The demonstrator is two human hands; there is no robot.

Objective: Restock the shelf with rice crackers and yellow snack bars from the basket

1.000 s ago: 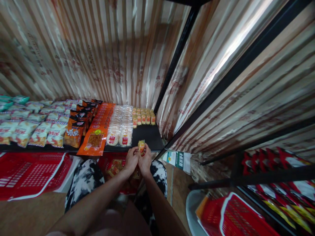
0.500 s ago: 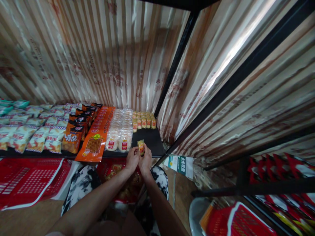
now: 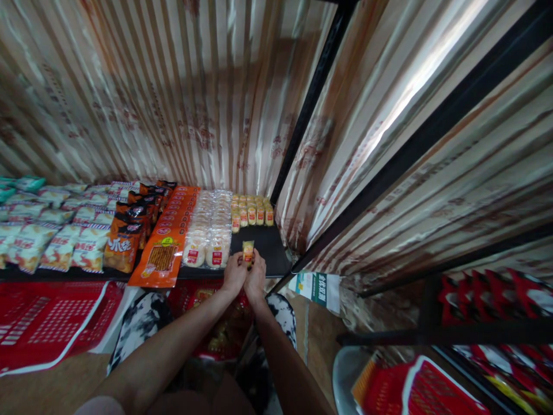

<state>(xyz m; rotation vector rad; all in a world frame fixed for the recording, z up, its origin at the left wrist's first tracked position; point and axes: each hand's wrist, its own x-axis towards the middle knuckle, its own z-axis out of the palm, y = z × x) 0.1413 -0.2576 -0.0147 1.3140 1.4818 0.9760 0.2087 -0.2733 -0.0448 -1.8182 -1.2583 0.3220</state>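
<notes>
A small yellow snack packet (image 3: 247, 252) with a red label stands upright between the fingers of both hands, over the front edge of the black shelf (image 3: 272, 249). My left hand (image 3: 234, 273) is closed on its left side. On the other side my right hand (image 3: 256, 273) grips it too. Behind the hands, small yellow packets (image 3: 252, 215) of the same look sit in rows at the back of the shelf. To their left lie clear packs of round white crackers (image 3: 216, 251).
Left along the shelf are an orange pack of sticks (image 3: 162, 259), orange-black bags (image 3: 121, 245) and white snack bags (image 3: 91, 248). Below are a red basket (image 3: 47, 323) and, between my knees, a red container (image 3: 222, 340) of packets. Black posts (image 3: 311, 104) rise at right.
The packet has come up slightly and shows more of its front, still held in both hands. My view has shifted a little.
</notes>
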